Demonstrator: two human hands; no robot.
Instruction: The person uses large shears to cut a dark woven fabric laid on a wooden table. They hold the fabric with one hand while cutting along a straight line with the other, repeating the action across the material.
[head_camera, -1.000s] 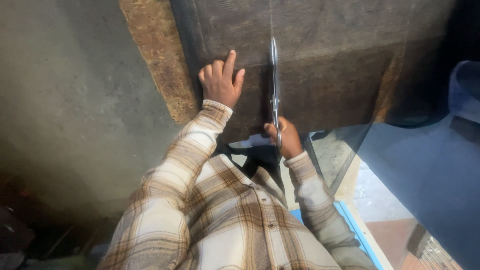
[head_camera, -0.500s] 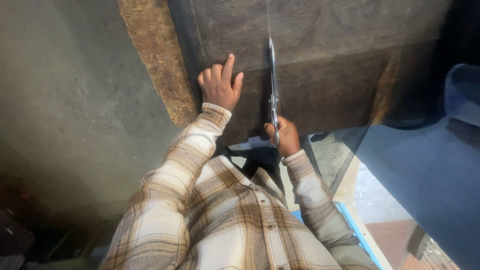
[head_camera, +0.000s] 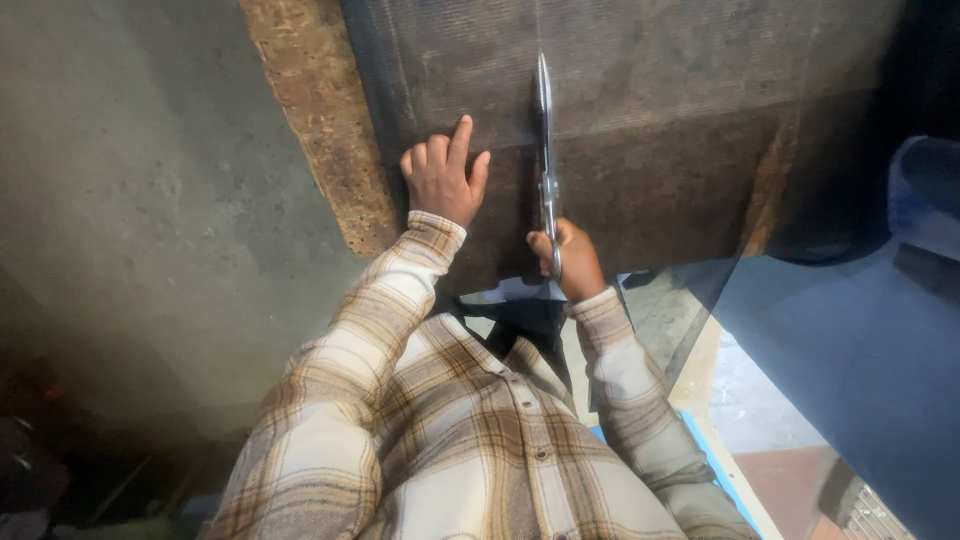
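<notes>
A dark grey mesh sheet (head_camera: 660, 70) lies over a brown particle board (head_camera: 310, 120). My left hand (head_camera: 442, 178) presses flat on the mesh, index finger stretched forward. My right hand (head_camera: 568, 260) grips the handles of long metal scissors (head_camera: 545, 140), whose blades point away from me along a cut line in the mesh. The blades look nearly closed. Both arms wear a beige and brown plaid shirt.
A grey concrete floor (head_camera: 130, 230) spreads to the left. More dark mesh (head_camera: 850, 340) drapes down on the right, with a blue-edged surface (head_camera: 715, 460) below it. A bluish object (head_camera: 925, 190) sits at the right edge.
The scissors and my right hand have moved slightly forward along the cut line. My left hand stays pressed on the mesh in much the same spot.
</notes>
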